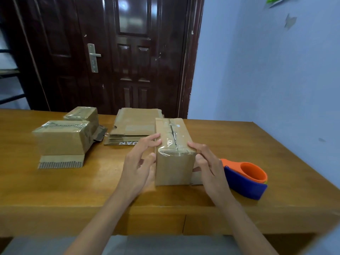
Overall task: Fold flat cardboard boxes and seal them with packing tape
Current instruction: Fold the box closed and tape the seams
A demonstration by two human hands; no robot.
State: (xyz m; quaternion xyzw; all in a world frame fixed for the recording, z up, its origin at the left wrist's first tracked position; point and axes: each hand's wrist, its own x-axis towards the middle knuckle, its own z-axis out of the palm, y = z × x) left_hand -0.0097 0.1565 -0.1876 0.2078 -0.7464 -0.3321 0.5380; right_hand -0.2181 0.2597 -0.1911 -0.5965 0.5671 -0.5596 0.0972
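**A:** A person seated at a wooden surface [230,137] holds an assembled cardboard box [173,153] standing upright near the front edge, its taped top seam running away from the camera.

**B:** And the hands?

**A:** The left hand [137,168] has its fingers [154,142] bent over the box's top left edge, thumb against the left side: a grip clamped on the box. The right hand [207,162] mirrors it, fingers curled over the top right corner and side, likewise closed on the carton.

**B:** The tape?

**A:** Clear packing tape [170,144] covers the near end of the top and wraps a little way down the front face, wrinkled at the fold. An orange-and-blue tape dispenser [246,179] lies on the surface just right of the right hand, untouched.

**B:** What else is pictured?

**A:** Two finished boxes sit at the left: a near taped box [62,138] resting on a flap or scrap of corrugated card, though the angle makes it hard to say which, and a far taped box [82,114] behind it. A stack of flat boxes [134,128] lies between them and the held box. A dark wooden door [114,52] and a pale blue wall [266,80] stand behind
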